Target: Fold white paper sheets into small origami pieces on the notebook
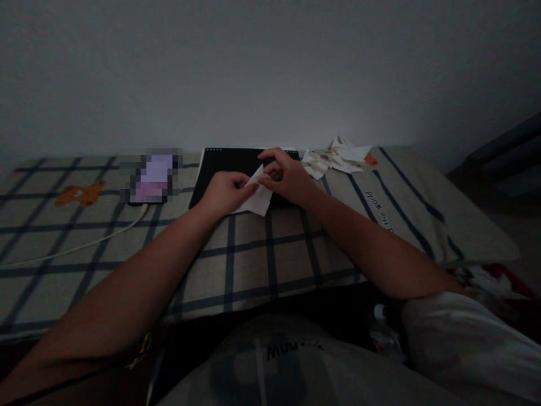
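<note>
2 hands, left hand [226,192] and right hand [286,177], each grip pinching folded white paper [258,198].

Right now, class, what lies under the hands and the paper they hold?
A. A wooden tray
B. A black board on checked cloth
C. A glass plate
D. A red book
B: both hands, left and right, pinch the white paper over a flat black board lying on the checked cloth.
</note>
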A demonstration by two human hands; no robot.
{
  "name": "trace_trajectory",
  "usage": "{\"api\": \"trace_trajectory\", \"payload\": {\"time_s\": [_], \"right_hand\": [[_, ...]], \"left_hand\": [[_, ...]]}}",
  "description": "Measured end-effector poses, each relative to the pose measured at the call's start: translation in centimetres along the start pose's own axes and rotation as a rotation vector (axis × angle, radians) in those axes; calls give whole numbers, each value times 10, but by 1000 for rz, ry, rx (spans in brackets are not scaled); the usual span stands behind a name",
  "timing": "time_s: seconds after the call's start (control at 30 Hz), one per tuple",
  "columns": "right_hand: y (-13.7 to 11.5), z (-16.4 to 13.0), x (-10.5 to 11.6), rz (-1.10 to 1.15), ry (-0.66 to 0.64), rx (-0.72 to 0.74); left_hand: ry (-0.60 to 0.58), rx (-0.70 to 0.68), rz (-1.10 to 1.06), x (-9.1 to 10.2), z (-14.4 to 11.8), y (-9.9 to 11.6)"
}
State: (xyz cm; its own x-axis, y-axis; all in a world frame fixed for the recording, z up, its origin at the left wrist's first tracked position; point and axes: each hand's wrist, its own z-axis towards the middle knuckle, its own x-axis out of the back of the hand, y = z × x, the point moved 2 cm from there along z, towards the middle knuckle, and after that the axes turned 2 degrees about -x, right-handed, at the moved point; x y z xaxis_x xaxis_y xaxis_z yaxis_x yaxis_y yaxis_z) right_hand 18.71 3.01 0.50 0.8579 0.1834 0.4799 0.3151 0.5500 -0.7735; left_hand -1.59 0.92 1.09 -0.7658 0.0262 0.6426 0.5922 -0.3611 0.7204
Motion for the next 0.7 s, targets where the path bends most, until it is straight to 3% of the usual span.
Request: {"api": "trace_trajectory", "payload": {"time_s": [0.17,0.43,0.7], "right_hand": [[-1,-2,-2,-46,-39,-12],[-15,-4,0,-233,-55,21],[-11,-3,-9,-224,58,-17]], "left_hand": [[68,-69,74,-1,-3,3],[38,-119,155,-2,-3,7],[74,-79,98,-4,-5,11]]}}
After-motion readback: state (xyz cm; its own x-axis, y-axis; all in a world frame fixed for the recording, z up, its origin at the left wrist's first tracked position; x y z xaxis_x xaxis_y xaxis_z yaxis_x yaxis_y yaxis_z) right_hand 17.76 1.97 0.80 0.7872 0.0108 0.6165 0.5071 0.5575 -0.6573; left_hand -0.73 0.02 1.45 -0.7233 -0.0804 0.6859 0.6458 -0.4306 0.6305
